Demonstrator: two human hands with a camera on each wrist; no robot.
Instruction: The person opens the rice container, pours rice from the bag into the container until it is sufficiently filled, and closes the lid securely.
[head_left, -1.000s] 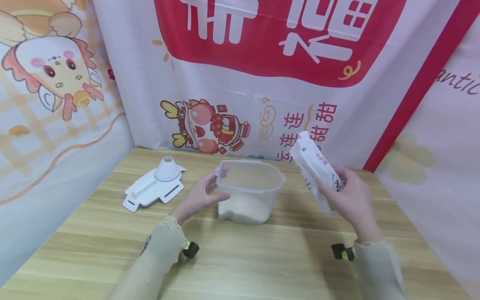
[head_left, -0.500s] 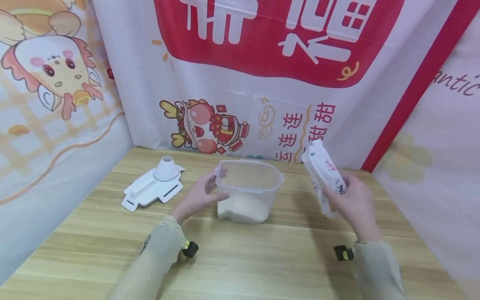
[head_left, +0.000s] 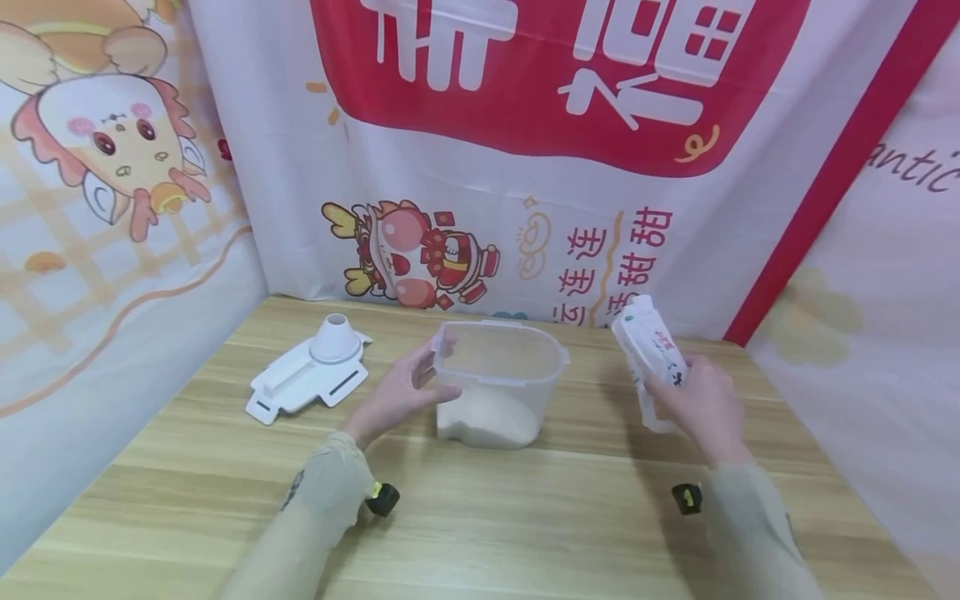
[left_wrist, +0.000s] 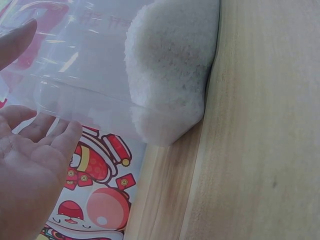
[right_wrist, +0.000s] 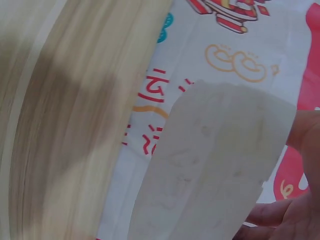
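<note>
The left hand (head_left: pixel 401 390) held the left end of a clear box (head_left: pixel 517 387), with the thumb on the near side and the other fingers on the far side. This box stood upright on the wooden table (head_left: pixel 487 533), and its top was open. White grains (head_left: pixel 491 419) lay in its lower part, in an uneven heap.

To the right of the box, and apart from it, the right hand (head_left: pixel 701 400) gripped a white printed bag (head_left: pixel 651 340), which was tilted with its upper end to the left. Whether the bag touched the table, I cannot tell.

On the left side of the table lay a white lid (head_left: pixel 292 385) with a cone (head_left: pixel 334 340) on it. A printed cloth (head_left: pixel 465 179) hung behind the table.
</note>
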